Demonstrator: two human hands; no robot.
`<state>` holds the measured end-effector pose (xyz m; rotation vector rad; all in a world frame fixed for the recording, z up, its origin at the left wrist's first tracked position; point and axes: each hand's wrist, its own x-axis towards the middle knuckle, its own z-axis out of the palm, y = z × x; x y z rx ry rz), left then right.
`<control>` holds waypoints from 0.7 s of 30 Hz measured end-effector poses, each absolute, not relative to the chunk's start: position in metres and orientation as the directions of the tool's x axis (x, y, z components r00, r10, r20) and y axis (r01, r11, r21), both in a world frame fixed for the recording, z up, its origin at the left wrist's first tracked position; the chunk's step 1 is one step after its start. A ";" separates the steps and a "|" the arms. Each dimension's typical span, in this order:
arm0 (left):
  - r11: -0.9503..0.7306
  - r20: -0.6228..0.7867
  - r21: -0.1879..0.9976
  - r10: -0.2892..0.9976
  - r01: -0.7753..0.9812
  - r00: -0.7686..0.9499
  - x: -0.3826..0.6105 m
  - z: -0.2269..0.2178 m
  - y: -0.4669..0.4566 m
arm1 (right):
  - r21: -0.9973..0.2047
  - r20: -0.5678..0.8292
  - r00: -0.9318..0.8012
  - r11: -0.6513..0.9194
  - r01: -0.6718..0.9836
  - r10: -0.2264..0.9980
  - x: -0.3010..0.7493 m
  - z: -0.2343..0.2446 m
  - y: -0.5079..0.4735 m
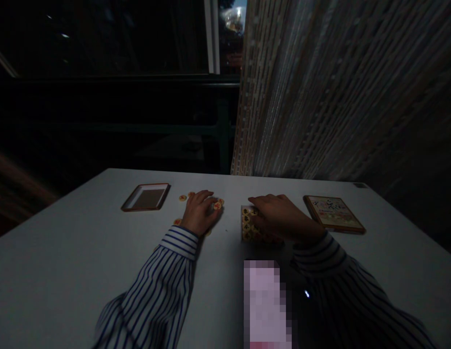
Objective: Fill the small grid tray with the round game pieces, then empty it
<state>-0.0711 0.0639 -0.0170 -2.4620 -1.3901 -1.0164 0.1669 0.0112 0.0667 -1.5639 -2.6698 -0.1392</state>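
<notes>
My left hand (199, 212) is closed, with a round Chinese chess piece (217, 206) bearing a red character between thumb and forefinger. Another piece shows just behind it. Around this hand lie loose pieces (182, 198), partly covered by the fingers and wrist. My right hand (278, 213) is curled over a square case (242, 231) filled with rows of chess pieces with dark characters. Its fingertips are over the case's left part; whatever they pinch is hidden. The hand covers much of the case's right side.
An open shallow box lid or tray (141, 209) lies at the left of the white table (112, 261). At the right is a flat box (334, 212) with a printed cover. A blurred-out pink item (265, 300) is near me. A string curtain (276, 97) hangs behind.
</notes>
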 end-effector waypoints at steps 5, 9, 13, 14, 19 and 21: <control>-0.581 0.657 0.200 0.677 0.789 0.331 -0.071 -0.018 0.065 | 0.050 0.069 -0.481 0.479 0.877 0.874 0.166 0.068 0.011; -0.590 0.686 0.211 0.658 0.779 0.312 -0.070 -0.015 0.063 | 0.051 0.062 -0.478 0.476 0.878 0.876 0.166 0.069 0.011; -0.587 0.703 0.222 0.649 0.778 0.290 -0.068 -0.010 0.059 | 0.055 0.051 -0.478 0.475 0.878 0.877 0.166 0.069 0.011; -0.586 0.707 0.221 0.647 0.780 0.286 -0.068 -0.009 0.058 | 0.056 0.052 -0.478 0.475 0.878 0.877 0.166 0.069 0.011; -0.580 0.724 0.217 0.635 0.785 0.269 -0.066 -0.006 0.054 | 0.057 0.063 -0.482 0.479 0.876 0.874 0.167 0.069 0.011; -0.580 0.726 0.210 0.632 0.787 0.273 -0.066 -0.006 0.054 | 0.056 0.072 -0.487 0.484 0.873 0.871 0.167 0.069 0.010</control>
